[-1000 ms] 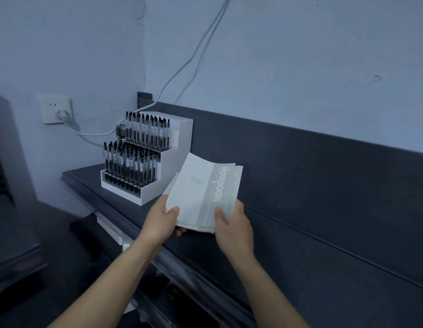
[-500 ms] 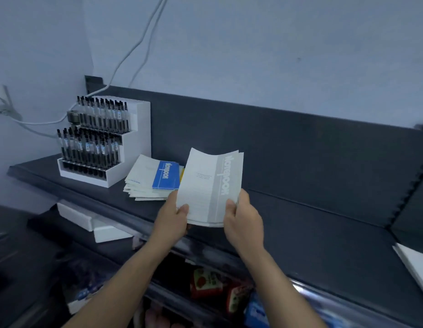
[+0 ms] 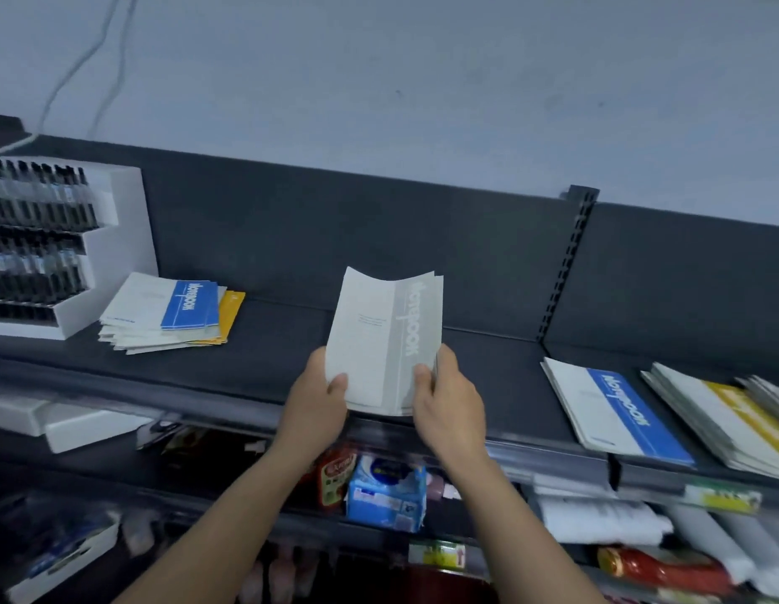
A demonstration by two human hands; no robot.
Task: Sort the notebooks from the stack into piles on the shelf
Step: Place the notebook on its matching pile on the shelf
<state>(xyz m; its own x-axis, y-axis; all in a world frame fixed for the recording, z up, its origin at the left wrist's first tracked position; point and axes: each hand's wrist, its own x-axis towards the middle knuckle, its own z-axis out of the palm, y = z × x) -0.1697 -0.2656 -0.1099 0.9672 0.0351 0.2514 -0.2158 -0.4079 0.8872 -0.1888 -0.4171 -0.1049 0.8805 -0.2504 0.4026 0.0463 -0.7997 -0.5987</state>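
Note:
I hold a thin bundle of grey-striped notebooks [image 3: 381,342] upright over the middle of the dark shelf [image 3: 274,342]. My left hand [image 3: 316,398] grips its lower left edge and my right hand [image 3: 448,398] grips its lower right edge. A mixed stack of notebooks [image 3: 161,316], blue-striped on top with a yellow one showing beneath, lies at the left by the pen display. At the right lie a blue-striped pile [image 3: 618,411] and a yellow-striped pile [image 3: 727,420], with another pile cut off at the frame edge.
A white tiered display of black pens [image 3: 65,241] stands at the shelf's left end. A slotted upright [image 3: 566,263] divides the back panel. Packaged goods fill the lower shelf [image 3: 383,494]. Cables run down the wall at the upper left.
My view has swung right: the pen display slid to the left edge, and the mixed stack and right-hand piles came into sight. Both hands carried the grey bundle rightward along the shelf.

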